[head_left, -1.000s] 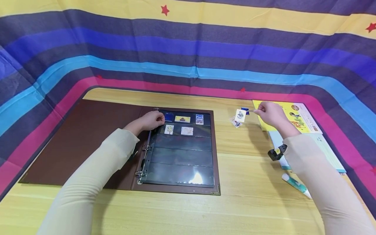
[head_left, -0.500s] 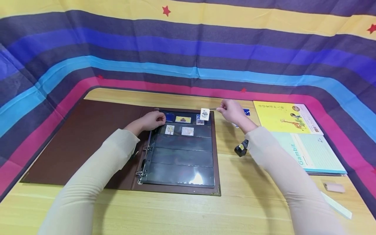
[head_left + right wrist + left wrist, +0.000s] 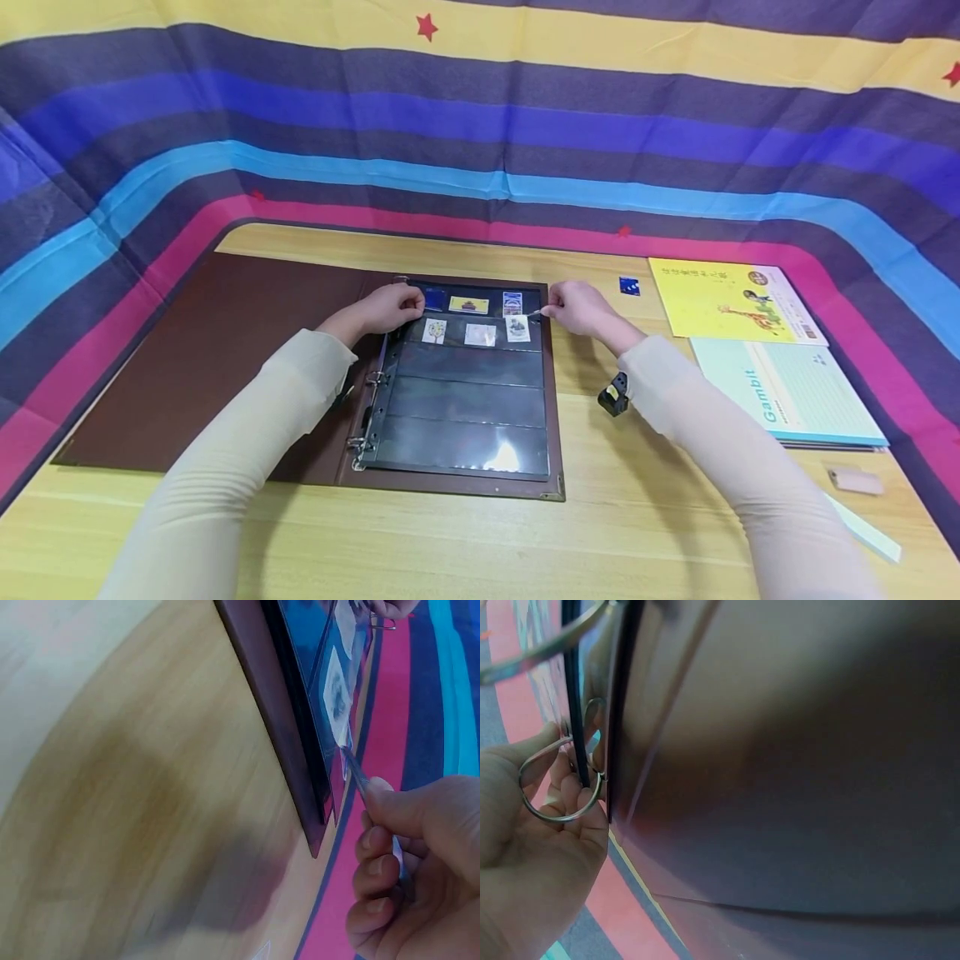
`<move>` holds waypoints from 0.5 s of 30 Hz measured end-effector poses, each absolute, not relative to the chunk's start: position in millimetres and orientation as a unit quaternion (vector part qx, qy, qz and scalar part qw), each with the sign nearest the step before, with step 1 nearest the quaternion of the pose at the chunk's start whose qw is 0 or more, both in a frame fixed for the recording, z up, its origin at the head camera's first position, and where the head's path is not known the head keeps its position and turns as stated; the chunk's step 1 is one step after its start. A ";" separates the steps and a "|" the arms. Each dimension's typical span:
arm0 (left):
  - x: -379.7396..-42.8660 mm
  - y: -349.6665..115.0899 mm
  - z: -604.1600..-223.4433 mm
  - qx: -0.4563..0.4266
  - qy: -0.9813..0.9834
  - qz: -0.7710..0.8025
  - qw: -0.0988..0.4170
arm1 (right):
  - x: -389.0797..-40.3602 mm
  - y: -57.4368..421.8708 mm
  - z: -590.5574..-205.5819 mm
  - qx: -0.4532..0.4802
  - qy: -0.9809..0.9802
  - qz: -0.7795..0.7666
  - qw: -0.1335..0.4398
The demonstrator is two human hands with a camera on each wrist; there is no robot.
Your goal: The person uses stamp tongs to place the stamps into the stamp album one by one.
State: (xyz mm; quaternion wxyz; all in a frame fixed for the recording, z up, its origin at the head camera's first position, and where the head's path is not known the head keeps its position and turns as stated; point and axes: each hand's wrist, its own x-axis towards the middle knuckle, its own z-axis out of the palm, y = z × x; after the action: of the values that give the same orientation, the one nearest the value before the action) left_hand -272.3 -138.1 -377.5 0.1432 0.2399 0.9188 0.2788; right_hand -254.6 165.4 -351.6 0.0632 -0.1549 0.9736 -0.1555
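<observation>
An open brown album (image 3: 217,358) holds a black pocket page (image 3: 465,400) with several stamps in its top rows. My left hand (image 3: 386,308) pinches the page near its upper left corner; in the left wrist view a metal ring (image 3: 562,817) crosses in front of the fingers. With my right hand (image 3: 581,307) I grip metal tweezers (image 3: 360,774), their tips at the edge of a white stamp with a grey figure (image 3: 517,328). This stamp is at the right end of the second row. Whether it is inside the pocket I cannot tell.
A blue stamp (image 3: 629,286) lies on the table right of the album. Farther right are a yellow book (image 3: 735,302) and a pale notebook (image 3: 787,392). An eraser-like block (image 3: 857,480) and a white strip (image 3: 866,527) lie near the right sleeve.
My right hand has moved left from beside the yellow book, bringing the tweezers and stamp over the page, then down to the second row. My left hand has stayed in place.
</observation>
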 end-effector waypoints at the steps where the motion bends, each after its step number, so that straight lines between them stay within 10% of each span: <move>1: -272.2 -138.3 -377.4 0.240 0.918 0.280 0.144 | -254.0 166.3 -351.5 -0.158 0.974 -0.150 0.069; 15: -271.7 -138.2 -377.2 0.234 0.920 0.280 0.145 | -261.9 168.9 -348.7 -0.189 0.970 -0.139 0.070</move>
State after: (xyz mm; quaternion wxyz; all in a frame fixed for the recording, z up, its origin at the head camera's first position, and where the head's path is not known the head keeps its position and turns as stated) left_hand -271.7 -138.2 -377.2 0.1449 0.2344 0.9197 0.2797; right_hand -261.9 168.9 -348.7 0.0705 -0.1885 0.9697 -0.1386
